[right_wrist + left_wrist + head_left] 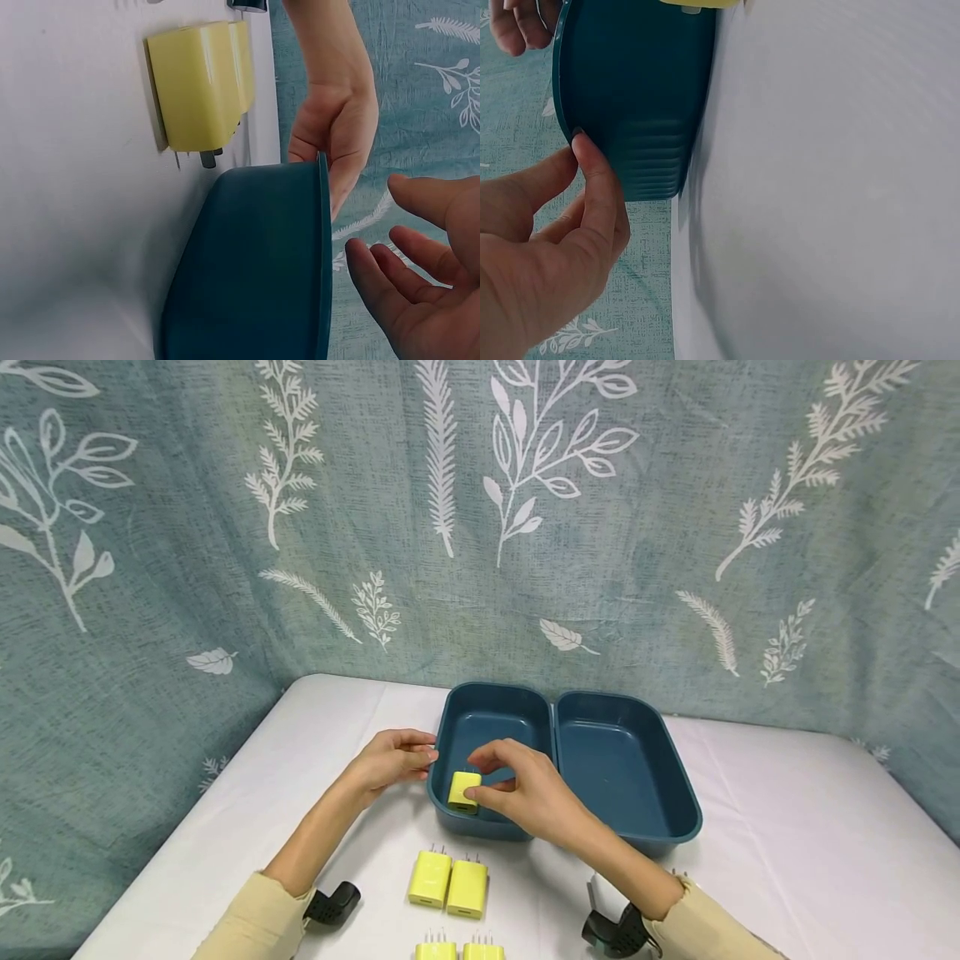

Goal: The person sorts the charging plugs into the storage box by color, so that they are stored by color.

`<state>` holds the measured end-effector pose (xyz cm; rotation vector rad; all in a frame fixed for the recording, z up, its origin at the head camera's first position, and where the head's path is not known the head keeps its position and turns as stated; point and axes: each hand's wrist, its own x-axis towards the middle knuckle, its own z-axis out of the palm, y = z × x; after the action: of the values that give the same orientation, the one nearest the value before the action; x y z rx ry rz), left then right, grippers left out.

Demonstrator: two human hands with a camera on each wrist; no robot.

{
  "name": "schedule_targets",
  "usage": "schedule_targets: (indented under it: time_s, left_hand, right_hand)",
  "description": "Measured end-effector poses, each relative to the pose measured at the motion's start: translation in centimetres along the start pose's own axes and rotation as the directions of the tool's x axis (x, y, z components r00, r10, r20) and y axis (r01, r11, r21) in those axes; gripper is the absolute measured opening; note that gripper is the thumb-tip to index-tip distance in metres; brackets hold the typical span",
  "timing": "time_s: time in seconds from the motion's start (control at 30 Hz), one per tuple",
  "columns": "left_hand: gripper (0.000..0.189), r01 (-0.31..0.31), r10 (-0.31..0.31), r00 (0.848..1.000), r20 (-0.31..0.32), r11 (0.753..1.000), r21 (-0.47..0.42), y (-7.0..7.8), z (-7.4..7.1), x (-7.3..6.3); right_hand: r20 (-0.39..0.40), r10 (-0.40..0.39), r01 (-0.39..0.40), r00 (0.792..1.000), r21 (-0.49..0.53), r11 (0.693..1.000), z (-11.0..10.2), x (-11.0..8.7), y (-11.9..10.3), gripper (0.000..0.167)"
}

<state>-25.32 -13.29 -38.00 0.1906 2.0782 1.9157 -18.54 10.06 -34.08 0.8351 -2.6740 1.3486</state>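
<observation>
A dark blue two-compartment tray [626,768] stands on the table, its two bays side by side. My left hand [393,760] pinches the tray's left rim between thumb and fingers, as the left wrist view also shows around the tray wall [641,82]. One yellow charger plug [463,792] lies in the front left corner of the left bay. Over that bay, my right hand [532,789] hovers with thumb and fingers apart, its thumb tip overlapping the plug in the head view. From the right wrist, the fingers [367,274] are spread above the rim with nothing between them.
Two yellow charger plugs [448,885] lie side by side in front of the tray, prongs pointing toward it. More yellow plugs [459,951] are cut off at the bottom edge. A whitish object [606,893] is partly hidden by the right forearm. A patterned curtain [480,527] hangs behind the table.
</observation>
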Motion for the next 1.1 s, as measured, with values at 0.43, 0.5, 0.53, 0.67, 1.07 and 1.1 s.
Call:
schedule_targets:
  time_s: [0.43,0.5,0.53,0.67,1.07,1.1]
  left_hand:
    - [0.036,0.015,-0.015,1.000,-0.010,1.000,-0.010,-0.1,0.0,0.0]
    - [0.037,0.012,-0.012,1.000,-0.010,1.000,-0.008,-0.1,0.0,0.0]
    - [0.037,0.009,-0.009,1.000,-0.008,1.000,-0.007,-0.1,-0.1,0.0]
    - [0.038,-0.004,0.004,1.000,0.002,1.000,-0.010,-0.1,-0.1,-0.1]
    - [0.038,-0.004,0.004,1.000,0.004,1.000,-0.016,-0.1,0.0,-0.1]
    - [0.038,-0.002,0.002,1.000,0.004,1.000,-0.016,-0.1,0.0,-0.1]
  right_hand:
    - [0.018,-0.034,0.035,0.999,-0.036,0.999,-0.2,-1.3,-0.4,0.031]
    - [0.022,-0.037,0.038,0.999,-0.037,0.999,-0.1,-1.5,-0.4,0.032]
    - [0.023,-0.039,0.040,0.999,-0.035,0.999,-0.1,-1.6,-0.4,0.032]
    - [0.026,-0.050,0.051,0.998,-0.035,0.998,0.0,-2.1,-0.6,0.032]
    - [0.084,-0.045,0.046,0.995,-0.011,0.999,0.2,-3.7,-1.1,0.031]
    - [0.091,-0.043,0.044,0.995,-0.014,0.999,0.2,-3.8,-1.1,0.031]
